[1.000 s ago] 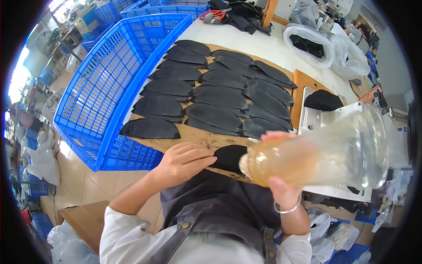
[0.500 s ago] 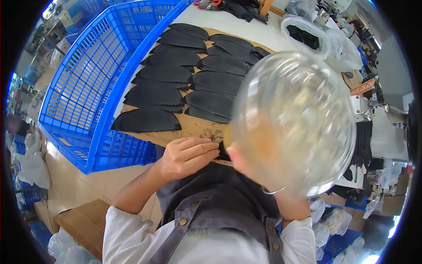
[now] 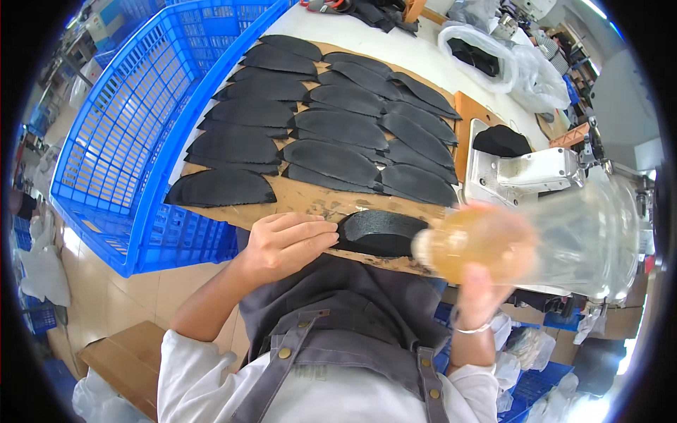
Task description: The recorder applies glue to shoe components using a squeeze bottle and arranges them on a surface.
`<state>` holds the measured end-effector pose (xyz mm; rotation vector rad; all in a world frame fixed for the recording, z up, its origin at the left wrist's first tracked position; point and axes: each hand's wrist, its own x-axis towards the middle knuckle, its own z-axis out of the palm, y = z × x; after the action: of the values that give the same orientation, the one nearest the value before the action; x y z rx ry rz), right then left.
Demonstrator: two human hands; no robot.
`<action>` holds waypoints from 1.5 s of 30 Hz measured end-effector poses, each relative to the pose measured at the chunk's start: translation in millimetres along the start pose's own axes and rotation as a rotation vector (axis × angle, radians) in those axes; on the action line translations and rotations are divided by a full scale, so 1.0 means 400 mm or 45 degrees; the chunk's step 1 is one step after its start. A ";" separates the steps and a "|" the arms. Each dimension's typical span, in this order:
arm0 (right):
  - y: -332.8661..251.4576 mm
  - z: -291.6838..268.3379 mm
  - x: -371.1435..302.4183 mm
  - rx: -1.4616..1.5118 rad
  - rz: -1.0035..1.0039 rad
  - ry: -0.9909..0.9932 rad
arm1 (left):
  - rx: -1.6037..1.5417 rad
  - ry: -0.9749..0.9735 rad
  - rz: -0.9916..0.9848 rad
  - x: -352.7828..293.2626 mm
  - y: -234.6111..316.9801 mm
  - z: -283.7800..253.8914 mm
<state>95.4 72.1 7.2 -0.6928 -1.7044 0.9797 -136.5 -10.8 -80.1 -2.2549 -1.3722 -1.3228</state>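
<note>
In front of me a black half-moon piece (image 3: 381, 231) lies on the brown cardboard (image 3: 303, 201) at its near edge, with a glossy wet-looking band along its upper side. My left hand (image 3: 285, 243) pinches the left end of this piece, fingers closed together. A clear plastic bottle (image 3: 571, 243) with yellowish liquid in its neck end is gripped by my right hand (image 3: 486, 264). It is tipped on its side, the pale nozzle pointing left at the piece's right end. Whether the nozzle touches the piece is blurred. Several more black half-moon pieces (image 3: 338, 127) overlap in rows beyond.
A blue plastic crate (image 3: 151, 183) stands at the left against the white table (image 3: 381, 35). At right are a white sewing machine (image 3: 529, 169) with a black piece on it and a plastic bag (image 3: 504, 60) of dark material. A cardboard box (image 3: 127, 359) sits at lower left.
The bottle has swung down and right, from standing base-up before the camera to lying on its side. The black piece under it now shows. My left hand stays at its end.
</note>
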 end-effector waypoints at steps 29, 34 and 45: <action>0.073 -0.191 -0.105 0.087 0.310 0.385 | -0.060 -1.010 -0.172 0.308 0.106 0.099; 0.073 -0.210 -0.113 0.395 0.358 0.350 | -0.035 -1.060 -0.216 0.327 0.115 0.092; 0.075 -0.185 -0.105 0.284 0.376 0.325 | 0.048 -0.880 -0.161 0.299 0.138 0.099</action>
<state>179.1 74.2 -26.9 -0.8948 -1.2707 1.2087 -48.7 54.5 3.1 -2.7662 -1.7296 -0.5265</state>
